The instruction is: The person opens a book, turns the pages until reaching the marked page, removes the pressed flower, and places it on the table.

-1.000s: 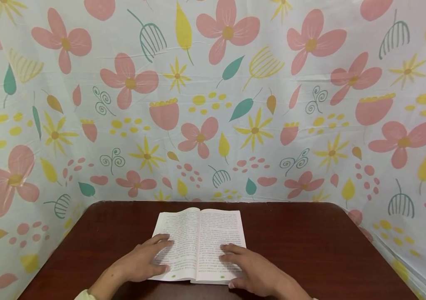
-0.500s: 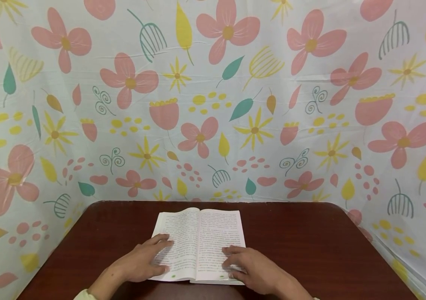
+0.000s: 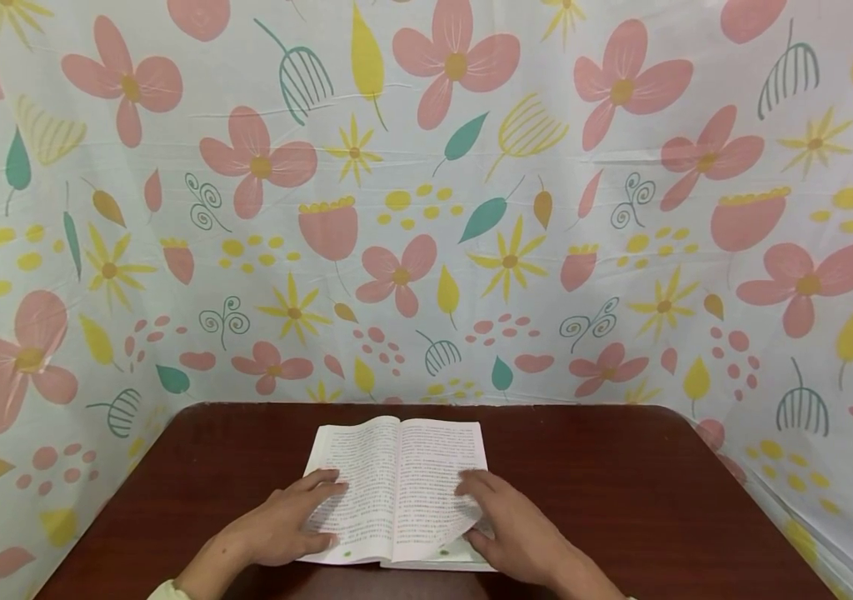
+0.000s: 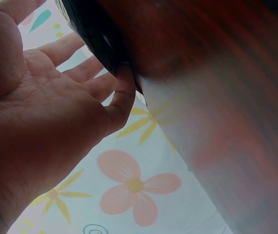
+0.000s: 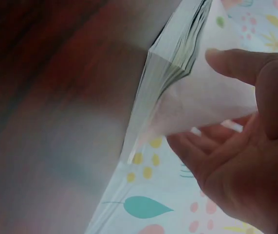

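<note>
An open book (image 3: 369,442) with printed text lies on the dark brown table. My left hand (image 3: 280,525) rests on the left page with its fingers spread and relaxed; in the left wrist view, that hand (image 4: 46,107) shows its palm side, and the book is only a dark shape. At the lower right corner of the book, my right hand (image 3: 512,525) holds a page (image 3: 434,533) whose corner is lifted and curled. In the right wrist view the same page (image 5: 202,102) bends up from the page stack (image 5: 160,73), between the thumb (image 5: 236,63) and the fingers.
The dark brown table (image 3: 606,483) extends on both sides of the book. Behind and around it hangs a white sheet (image 3: 426,350) printed with pink flowers, yellow shapes and green leaves.
My right hand has shifted slightly along the right page's edge, and the page's lower corner has come up. My left hand has stayed in place.
</note>
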Demonstrator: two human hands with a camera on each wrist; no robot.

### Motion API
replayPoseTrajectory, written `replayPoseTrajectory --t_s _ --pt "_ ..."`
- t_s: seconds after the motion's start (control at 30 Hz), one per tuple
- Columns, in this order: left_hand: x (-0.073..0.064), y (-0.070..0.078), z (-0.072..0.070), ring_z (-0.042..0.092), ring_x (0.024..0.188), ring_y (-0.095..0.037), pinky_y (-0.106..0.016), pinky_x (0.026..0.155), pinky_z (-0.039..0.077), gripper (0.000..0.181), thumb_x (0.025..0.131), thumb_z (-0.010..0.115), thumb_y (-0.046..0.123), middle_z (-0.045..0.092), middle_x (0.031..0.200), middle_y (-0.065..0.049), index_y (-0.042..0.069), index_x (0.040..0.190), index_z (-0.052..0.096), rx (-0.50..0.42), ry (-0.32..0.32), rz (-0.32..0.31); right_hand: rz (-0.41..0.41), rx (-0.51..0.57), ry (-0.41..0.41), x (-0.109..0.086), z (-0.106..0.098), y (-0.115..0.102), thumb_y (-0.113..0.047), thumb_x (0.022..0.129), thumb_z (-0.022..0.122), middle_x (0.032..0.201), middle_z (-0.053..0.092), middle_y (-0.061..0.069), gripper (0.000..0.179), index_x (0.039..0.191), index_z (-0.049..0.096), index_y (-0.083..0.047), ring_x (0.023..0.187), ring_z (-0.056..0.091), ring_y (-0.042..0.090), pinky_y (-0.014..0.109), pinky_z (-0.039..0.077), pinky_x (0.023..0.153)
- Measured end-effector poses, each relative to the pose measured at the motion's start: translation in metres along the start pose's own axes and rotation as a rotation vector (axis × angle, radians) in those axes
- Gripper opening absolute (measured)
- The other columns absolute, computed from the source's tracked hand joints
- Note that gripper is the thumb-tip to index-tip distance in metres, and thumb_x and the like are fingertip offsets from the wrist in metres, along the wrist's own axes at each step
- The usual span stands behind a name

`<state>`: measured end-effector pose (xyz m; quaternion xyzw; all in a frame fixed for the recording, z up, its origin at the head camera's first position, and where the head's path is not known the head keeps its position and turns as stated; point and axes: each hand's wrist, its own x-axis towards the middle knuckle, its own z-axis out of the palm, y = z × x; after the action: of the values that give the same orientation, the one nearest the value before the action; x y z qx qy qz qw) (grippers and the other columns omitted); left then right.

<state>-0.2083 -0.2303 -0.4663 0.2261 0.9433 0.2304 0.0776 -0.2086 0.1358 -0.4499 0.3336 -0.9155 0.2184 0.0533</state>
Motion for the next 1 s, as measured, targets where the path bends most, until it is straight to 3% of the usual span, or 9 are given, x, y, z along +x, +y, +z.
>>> replayPoseTrajectory --t_s 0.1,0.23,0.33,0.43,0.53,0.63,0.77,0.9,1.0 --pt "-0.001 0.000 0.000 0.034 0.143 -0.033 -0.074 0.101 0.028 0.068 0.089 0.072 0.043 0.035 0.158 -0.008 0.014 0.147 0.050 -0.001 0.001 0.001 0.083 0.021 0.058 0.000 0.004 -0.002 -0.022 0.086 0.079 0.159 0.027 0.019 0.085 0.153 0.031 0.000 0.144 0.033 0.030 0.046 0.043 0.105" --pt "-0.001 0.000 -0.001 0.034 0.143 -0.033 -0.074 0.101 0.028 0.067 0.090 0.072 0.042 0.035 0.157 -0.008 0.014 0.147 0.050 -0.003 -0.001 0.006 0.169 0.180 0.062 0.000 0.005 -0.005 -0.031 0.090 0.076 0.166 -0.001 0.014 0.113 0.159 -0.010 -0.006 0.151 0.011 0.027 0.047 0.032 0.113" --pt "0.000 -0.001 -0.001 0.034 0.143 -0.033 -0.073 0.102 0.028 0.067 0.090 0.071 0.043 0.035 0.157 -0.008 0.015 0.147 0.050 -0.005 -0.005 0.008 0.261 0.319 0.090 0.002 0.004 -0.009 -0.039 0.092 0.073 0.165 -0.004 0.017 0.114 0.157 -0.014 -0.004 0.149 0.023 0.031 0.049 0.034 0.112" --pt "0.000 -0.002 -0.001 0.033 0.144 -0.033 -0.073 0.101 0.029 0.067 0.090 0.071 0.043 0.035 0.158 -0.008 0.015 0.147 0.050 -0.009 -0.001 0.017 0.326 0.467 0.136 0.004 0.004 -0.013 -0.042 0.092 0.072 0.163 0.002 0.028 0.112 0.156 -0.007 0.005 0.143 0.033 0.040 0.048 0.041 0.105" --pt "-0.001 -0.002 -0.002 0.033 0.144 -0.033 -0.072 0.101 0.030 0.067 0.090 0.071 0.044 0.035 0.158 -0.009 0.014 0.147 0.050 -0.012 0.005 0.033 0.269 0.626 0.142 0.005 0.004 -0.017 -0.032 0.096 0.069 0.161 0.013 0.030 0.102 0.155 -0.004 0.009 0.144 0.031 0.040 0.044 0.041 0.106" --pt "-0.002 -0.002 -0.003 0.033 0.144 -0.034 -0.071 0.101 0.031 0.067 0.091 0.069 0.046 0.034 0.158 -0.010 0.013 0.147 0.050 -0.016 0.010 0.050 0.118 0.717 0.101 0.005 0.005 -0.024 -0.019 0.101 0.061 0.161 0.022 0.023 0.086 0.158 0.000 0.003 0.145 0.030 0.036 0.041 0.039 0.107" --pt "0.001 -0.001 -0.004 0.037 0.142 -0.034 -0.069 0.103 0.032 0.064 0.098 0.055 0.054 0.038 0.155 -0.011 0.011 0.146 0.050 -0.060 0.028 0.042 -0.048 0.686 0.005 0.003 0.009 -0.035 -0.008 0.103 0.054 0.164 0.021 0.008 0.074 0.161 0.009 -0.016 0.147 0.028 0.030 0.037 0.039 0.109" --pt "0.005 0.001 -0.005 0.035 0.144 -0.030 -0.061 0.111 0.029 0.068 0.104 0.036 0.057 0.040 0.155 -0.009 0.007 0.150 0.044 -0.180 0.082 -0.032 -0.090 0.663 -0.122 -0.001 0.014 -0.044 -0.008 0.101 0.055 0.166 0.012 0.007 0.079 0.162 0.005 -0.020 0.150 0.019 0.025 0.038 0.035 0.113" --pt "0.007 0.002 -0.005 0.028 0.147 -0.026 -0.054 0.117 0.022 0.072 0.105 0.027 0.058 0.038 0.157 -0.007 0.007 0.155 0.035 -0.302 0.120 -0.113 -0.118 0.616 -0.212 -0.005 0.018 -0.047 -0.019 0.104 0.055 0.167 0.008 0.007 0.080 0.162 0.001 -0.020 0.151 0.015 0.024 0.036 0.031 0.115"
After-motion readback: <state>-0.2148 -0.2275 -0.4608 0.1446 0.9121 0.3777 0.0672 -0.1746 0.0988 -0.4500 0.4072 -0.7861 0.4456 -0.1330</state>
